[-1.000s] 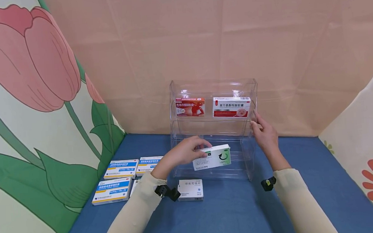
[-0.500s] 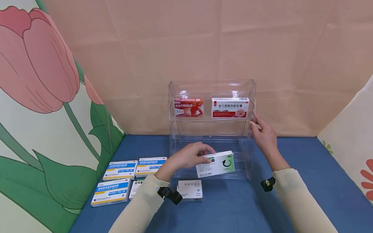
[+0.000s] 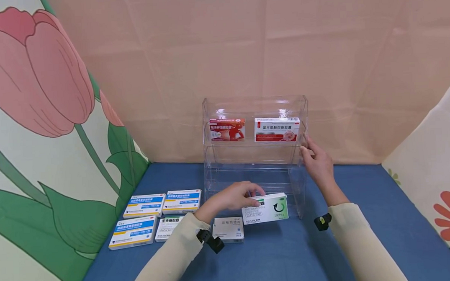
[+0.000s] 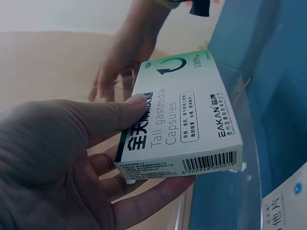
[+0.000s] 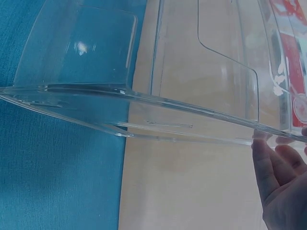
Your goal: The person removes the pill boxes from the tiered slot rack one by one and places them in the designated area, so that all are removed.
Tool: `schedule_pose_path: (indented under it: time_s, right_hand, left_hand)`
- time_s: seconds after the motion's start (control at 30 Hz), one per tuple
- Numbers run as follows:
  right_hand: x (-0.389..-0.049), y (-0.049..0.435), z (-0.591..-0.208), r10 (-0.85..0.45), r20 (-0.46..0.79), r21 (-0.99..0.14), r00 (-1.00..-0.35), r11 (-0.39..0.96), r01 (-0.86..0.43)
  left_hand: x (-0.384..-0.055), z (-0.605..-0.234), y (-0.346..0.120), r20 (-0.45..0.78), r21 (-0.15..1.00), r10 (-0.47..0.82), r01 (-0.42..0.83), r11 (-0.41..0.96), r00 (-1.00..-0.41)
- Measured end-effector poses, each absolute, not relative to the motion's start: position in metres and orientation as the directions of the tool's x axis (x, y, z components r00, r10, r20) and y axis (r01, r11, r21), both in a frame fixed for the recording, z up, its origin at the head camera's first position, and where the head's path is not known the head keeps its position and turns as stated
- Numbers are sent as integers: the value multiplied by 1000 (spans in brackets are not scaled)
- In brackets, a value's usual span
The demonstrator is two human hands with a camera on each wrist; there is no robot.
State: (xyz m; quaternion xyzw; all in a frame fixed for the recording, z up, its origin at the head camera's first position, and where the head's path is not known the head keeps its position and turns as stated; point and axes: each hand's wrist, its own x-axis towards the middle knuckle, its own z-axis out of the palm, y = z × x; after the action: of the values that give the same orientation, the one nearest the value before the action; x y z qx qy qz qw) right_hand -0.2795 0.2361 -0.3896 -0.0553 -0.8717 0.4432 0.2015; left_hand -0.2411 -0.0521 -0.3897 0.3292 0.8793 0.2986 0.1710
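My left hand [image 3: 236, 196] pinches a white and green capsule box [image 3: 265, 210], thumb on its printed face and fingers underneath. In the left wrist view the capsule box [image 4: 177, 115] reads "Tall gastrodia Capsules", with a barcode on its end. It is held tilted in front of the lower part of a clear tiered display rack [image 3: 251, 146]. My right hand [image 3: 319, 163] holds the rack's right side edge; the right wrist view shows the fingers [image 5: 265, 165] at the clear side panel. On the top tier stand a red medicine box [image 3: 227, 130] and a white and red one [image 3: 277, 130].
On the blue tabletop [image 3: 275, 260], left of the rack, lie several blue and white medicine boxes [image 3: 134, 231] and a white box with dark lettering [image 3: 167, 229]. Another white medicine box [image 3: 228, 229] lies near my left wrist. A beige backdrop [image 3: 169, 76] stands behind.
My left hand has brought the capsule box down and slightly right, away from the rack and towards me, its printed face turning more into view. The right hand keeps its place on the rack.
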Motion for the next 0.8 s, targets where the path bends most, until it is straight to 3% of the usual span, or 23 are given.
schedule_pose_path:
  time_s: [0.8]
  right_hand:
    - [-279, 235, -389, 285, 279, -809, -917, 584, -65]
  left_hand:
    - [-236, -419, -39, -166, 755, 730, 390, 527, -663]
